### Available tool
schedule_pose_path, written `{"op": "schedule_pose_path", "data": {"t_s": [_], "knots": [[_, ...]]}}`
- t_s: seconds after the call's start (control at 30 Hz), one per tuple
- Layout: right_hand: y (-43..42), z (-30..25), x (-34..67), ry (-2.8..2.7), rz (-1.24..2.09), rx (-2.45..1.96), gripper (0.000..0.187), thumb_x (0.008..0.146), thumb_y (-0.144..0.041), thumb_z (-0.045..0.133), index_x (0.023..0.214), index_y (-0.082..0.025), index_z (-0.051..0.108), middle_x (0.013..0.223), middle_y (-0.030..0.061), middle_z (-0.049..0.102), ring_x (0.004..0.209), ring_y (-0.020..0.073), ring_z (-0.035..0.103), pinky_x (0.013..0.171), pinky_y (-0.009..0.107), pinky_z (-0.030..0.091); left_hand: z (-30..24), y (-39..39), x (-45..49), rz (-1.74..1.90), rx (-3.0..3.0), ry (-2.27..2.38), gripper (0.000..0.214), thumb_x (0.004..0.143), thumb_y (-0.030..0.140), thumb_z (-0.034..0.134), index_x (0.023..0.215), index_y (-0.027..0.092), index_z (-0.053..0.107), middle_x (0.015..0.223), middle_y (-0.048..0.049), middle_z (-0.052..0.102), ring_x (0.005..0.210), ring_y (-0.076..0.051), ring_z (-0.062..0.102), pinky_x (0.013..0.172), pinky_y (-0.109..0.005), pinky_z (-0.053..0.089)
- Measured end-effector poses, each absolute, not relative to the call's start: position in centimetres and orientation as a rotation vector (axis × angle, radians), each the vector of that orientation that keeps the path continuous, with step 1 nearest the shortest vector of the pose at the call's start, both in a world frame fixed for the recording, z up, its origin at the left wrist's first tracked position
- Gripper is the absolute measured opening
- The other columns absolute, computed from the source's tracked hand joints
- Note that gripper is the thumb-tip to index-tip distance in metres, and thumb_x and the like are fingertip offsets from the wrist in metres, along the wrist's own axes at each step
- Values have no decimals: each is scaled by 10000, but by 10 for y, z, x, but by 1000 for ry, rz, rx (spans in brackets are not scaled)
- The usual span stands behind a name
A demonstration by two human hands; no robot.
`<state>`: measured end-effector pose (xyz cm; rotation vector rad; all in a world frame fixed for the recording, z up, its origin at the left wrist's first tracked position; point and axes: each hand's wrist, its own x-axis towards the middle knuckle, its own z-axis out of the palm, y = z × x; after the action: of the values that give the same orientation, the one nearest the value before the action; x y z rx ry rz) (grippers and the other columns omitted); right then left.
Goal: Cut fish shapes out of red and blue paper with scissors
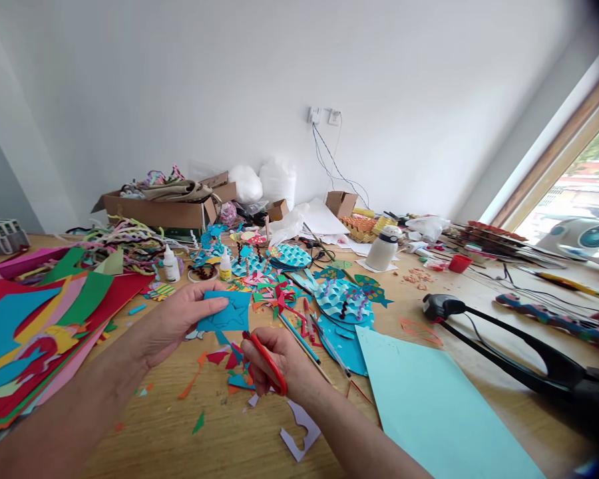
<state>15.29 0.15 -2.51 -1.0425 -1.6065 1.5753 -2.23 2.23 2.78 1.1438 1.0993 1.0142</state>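
My left hand pinches a small blue sheet of paper by its left side, thumb on top. A star-like outline is drawn on that sheet. Red-handled scissors are gripped in my right hand, just below the sheet's lower right corner; whether the blades touch the paper is hard to make out. Under both hands lie coloured paper scraps, and a pale purple cut-out offcut rests nearer to me.
Coloured sheets are piled at the left. A pale turquoise sheet and a black headset-like frame lie at the right. Glue bottles, blue paper crafts, a white bottle and a cardboard box stand farther back.
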Motion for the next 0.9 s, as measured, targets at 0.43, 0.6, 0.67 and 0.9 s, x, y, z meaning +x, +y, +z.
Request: {"op": "schedule_pose_path", "data": {"t_s": [0.43, 0.6, 0.67, 0.9], "knots": [[4, -42, 147, -1392, 1674, -768, 488, 702, -631, 569, 633, -158, 472, 440, -55, 476, 348, 61, 459, 348, 167, 316, 16, 18, -5, 1107, 997, 940, 182, 662, 236, 722, 799, 204, 606, 700, 33, 649, 551, -92, 561, 513, -195, 439], [1, -43, 145, -1325, 1662, -733, 485, 729, -614, 555, 645, -138, 521, 419, -51, 467, 339, 64, 453, 335, 166, 307, 12, 17, -1, 1050, 1049, 906, 150, 687, 273, 702, 786, 197, 618, 736, 20, 649, 621, -113, 569, 611, -237, 463], [0, -42, 145, -1310, 1663, -731, 489, 724, -615, 561, 640, -134, 527, 419, -49, 469, 337, 60, 452, 342, 167, 311, 13, 17, -3, 1019, 1117, 937, 130, 692, 286, 693, 735, 186, 622, 686, 25, 623, 596, -105, 535, 579, -219, 437], [1, -44, 146, -1358, 1684, -731, 508, 710, -645, 549, 661, -140, 517, 419, -53, 466, 338, 69, 448, 356, 184, 328, 21, 17, -7, 944, 1185, 1001, 160, 658, 316, 702, 673, 177, 625, 577, 43, 537, 483, -66, 410, 425, -166, 282]]}}
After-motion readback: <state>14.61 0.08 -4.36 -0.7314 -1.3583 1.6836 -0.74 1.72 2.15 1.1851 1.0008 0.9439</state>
